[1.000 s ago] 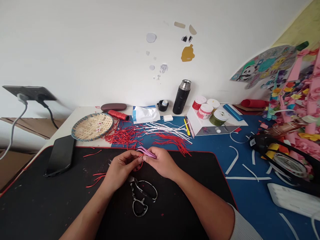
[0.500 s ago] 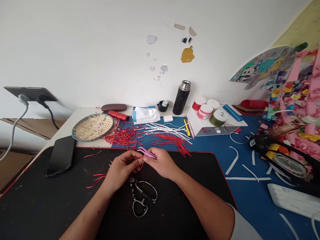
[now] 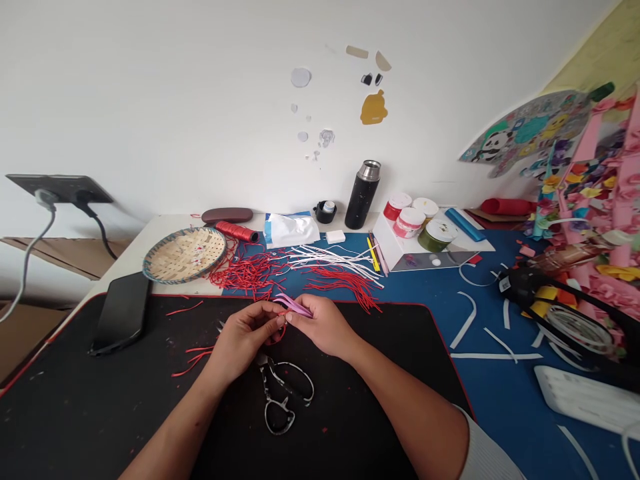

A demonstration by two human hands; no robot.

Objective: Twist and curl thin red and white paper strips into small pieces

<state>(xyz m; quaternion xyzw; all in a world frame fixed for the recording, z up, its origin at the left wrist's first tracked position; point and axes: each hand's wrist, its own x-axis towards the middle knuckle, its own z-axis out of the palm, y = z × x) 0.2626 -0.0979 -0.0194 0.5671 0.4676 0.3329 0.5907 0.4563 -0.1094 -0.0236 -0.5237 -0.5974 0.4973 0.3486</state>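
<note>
Pink paper strips (image 3: 295, 306) sit clenched in the grip of the right hand (image 3: 320, 327) (left hand (image 3: 245, 340) likewise).

No legible text anywhere. Small white rectangular label (image 3: 505, 285) on black strap-like holder (image 3: 523, 285), right side of desk: marks too small to read. White-and-blue plastic packet (image 3: 291, 230) by wall: any print blurred. White round plastic jar with red band (image 3: 409, 223) and olive-green round jar (image 3: 434, 236): labels too small to read.
</note>
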